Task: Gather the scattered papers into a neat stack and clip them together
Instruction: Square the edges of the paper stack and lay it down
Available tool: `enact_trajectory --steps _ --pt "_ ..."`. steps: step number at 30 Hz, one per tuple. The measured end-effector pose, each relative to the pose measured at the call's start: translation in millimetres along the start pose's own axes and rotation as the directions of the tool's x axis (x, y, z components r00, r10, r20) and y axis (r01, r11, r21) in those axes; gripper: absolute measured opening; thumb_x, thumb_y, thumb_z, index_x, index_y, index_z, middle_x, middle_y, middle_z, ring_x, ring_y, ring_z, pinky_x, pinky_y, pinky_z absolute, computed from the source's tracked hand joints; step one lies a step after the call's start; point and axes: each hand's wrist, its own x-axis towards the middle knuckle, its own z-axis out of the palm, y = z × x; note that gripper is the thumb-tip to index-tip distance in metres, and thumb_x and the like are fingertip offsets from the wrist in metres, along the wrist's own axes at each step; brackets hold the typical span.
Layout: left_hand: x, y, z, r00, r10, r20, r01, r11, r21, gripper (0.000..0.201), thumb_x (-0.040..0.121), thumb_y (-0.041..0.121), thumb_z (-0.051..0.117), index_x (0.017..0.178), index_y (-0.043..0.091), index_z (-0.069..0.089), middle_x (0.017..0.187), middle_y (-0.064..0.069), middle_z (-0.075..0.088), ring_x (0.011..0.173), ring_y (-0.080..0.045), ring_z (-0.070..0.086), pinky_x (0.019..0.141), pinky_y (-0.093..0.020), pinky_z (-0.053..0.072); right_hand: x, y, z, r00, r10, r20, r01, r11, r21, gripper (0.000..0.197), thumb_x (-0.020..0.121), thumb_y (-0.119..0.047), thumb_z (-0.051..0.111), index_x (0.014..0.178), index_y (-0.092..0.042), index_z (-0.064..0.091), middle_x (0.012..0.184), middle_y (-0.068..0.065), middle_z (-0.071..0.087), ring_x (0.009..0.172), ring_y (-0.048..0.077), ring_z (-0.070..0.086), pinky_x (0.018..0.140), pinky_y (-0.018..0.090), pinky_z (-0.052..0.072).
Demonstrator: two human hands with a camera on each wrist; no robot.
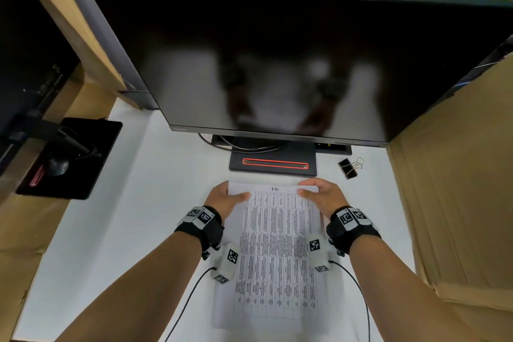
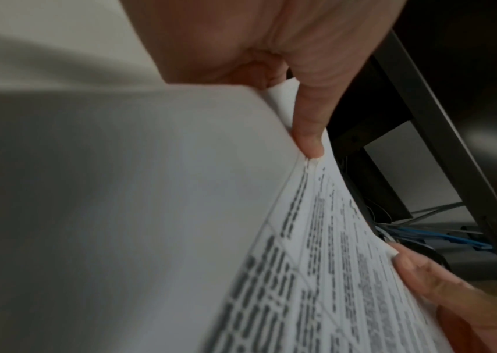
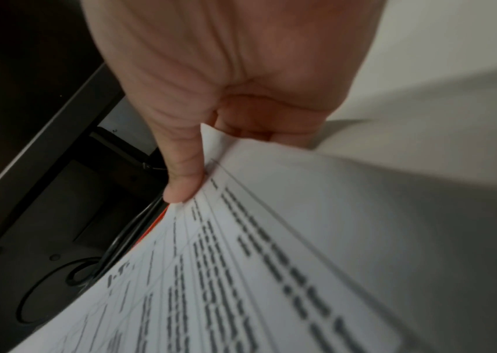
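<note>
Both hands, left hand (image 1: 225,198) and right hand (image 1: 322,195), pinch the papers (image 1: 273,253) at their top corners, probably squaring edges before clipping; binder clips (image 1: 350,168) wait right of the papers.

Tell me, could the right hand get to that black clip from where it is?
Probably yes: the clip lies in the open on the desk, just beyond the right hand. But that hand grips the papers, so it must let go first.

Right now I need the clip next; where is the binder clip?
Head view: binder clip lies on the white desk, far right, beside the monitor base.
</note>
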Motion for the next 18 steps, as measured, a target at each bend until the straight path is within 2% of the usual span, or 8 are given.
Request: enact_trajectory --steps 2,4,7,10,12,15,16,18 --pt "-2 3 0 1.0 -0.005 0.006 0.005 0.998 -0.064 0.022 0.08 0.016 0.076 0.1 0.017 0.067 0.099 0.001 0.072 0.099 -0.019 0.066 0.081 -0.028 0.051 0 -1 -2 1.0 0.017 -0.021 -0.016 0.999 0.038 0.017 0.079 -0.018 0.077 0.095 -0.02 0.074 0.101 -0.005 0.07 0.104 0.019 0.062 0.091 0.03 0.046" --pt "-6 12 -1 1.0 0.011 -0.004 -0.011 0.994 -0.109 0.023 0.079 0.016 0.077 0.1 0.018 0.067 0.1 0.001 0.073 0.101 -0.02 0.066 0.088 -0.031 0.05 -5 -7 -5 1.0 0.024 -0.016 -0.023 0.996 0.089 0.022 0.075 -0.025 0.08 0.095 -0.026 0.074 0.105 -0.004 0.071 0.107 0.02 0.062 0.099 0.036 0.044" --pt "-19 35 -7 0.997 0.07 -0.031 -0.075 0.977 -0.202 0.026 0.08 0.015 0.076 0.103 0.016 0.066 0.102 -0.002 0.074 0.101 -0.023 0.068 0.093 -0.038 0.051 -19 -28 -13 0.996 0.03 0.078 -0.053 0.95 0.308 0.028 0.078 -0.023 0.076 0.106 -0.019 0.07 0.107 0.008 0.074 0.103 0.028 0.068 0.098 0.046 0.049" --pt "-42 69 -13 0.977 0.205 -0.061 -0.213 0.953 -0.216 0.024 0.083 0.017 0.073 0.105 0.018 0.065 0.103 0.001 0.074 0.101 -0.02 0.068 0.094 -0.04 0.051 -39 -56 -22 0.991 -0.074 0.108 0.033 0.941 0.337 0.032 0.079 -0.018 0.073 0.111 -0.011 0.069 0.109 0.008 0.073 0.103 0.024 0.069 0.1 0.046 0.048" --pt "-62 95 -15 0.932 0.345 -0.113 -0.36 0.919 -0.161 0.021 0.085 0.018 0.071 0.105 0.019 0.063 0.103 0.003 0.073 0.098 -0.013 0.068 0.09 -0.032 0.051 -53 -78 -28 0.982 -0.187 0.041 0.165 0.936 0.312 0.034 0.078 -0.019 0.073 0.111 -0.012 0.07 0.108 0.005 0.074 0.103 0.022 0.069 0.099 0.045 0.049" --pt "-97 130 -15 0.801 0.547 -0.244 -0.57 0.821 -0.031 0.015 0.085 0.015 0.068 0.086 0.021 0.054 0.084 0.005 0.064 0.072 -0.001 0.059 0.067 -0.011 0.046 -78 -107 -38 0.93 -0.354 -0.102 0.367 0.911 0.188 0.021 0.083 -0.024 0.072 0.103 -0.02 0.073 0.101 -0.004 0.076 0.097 0.016 0.071 0.089 0.037 0.053" --pt "-108 137 -15 0.754 0.599 -0.271 -0.622 0.783 0.0 0.018 0.085 0.014 0.068 0.082 0.022 0.052 0.078 0.006 0.059 0.066 0.0 0.054 0.062 -0.009 0.044 -85 -113 -41 0.904 -0.405 -0.136 0.425 0.889 0.172 0.017 0.083 -0.024 0.071 0.1 -0.022 0.074 0.098 -0.005 0.076 0.095 0.015 0.071 0.085 0.035 0.053" --pt "-123 143 -15 0.692 0.662 -0.288 -0.685 0.728 0.026 0.02 0.086 0.013 0.068 0.08 0.021 0.05 0.073 0.008 0.054 0.061 0.001 0.049 0.059 -0.009 0.042 -99 -120 -43 0.864 -0.475 -0.17 0.501 0.843 0.194 0.011 0.082 -0.021 0.071 0.092 -0.026 0.076 0.093 -0.007 0.077 0.09 0.013 0.071 0.079 0.03 0.054"
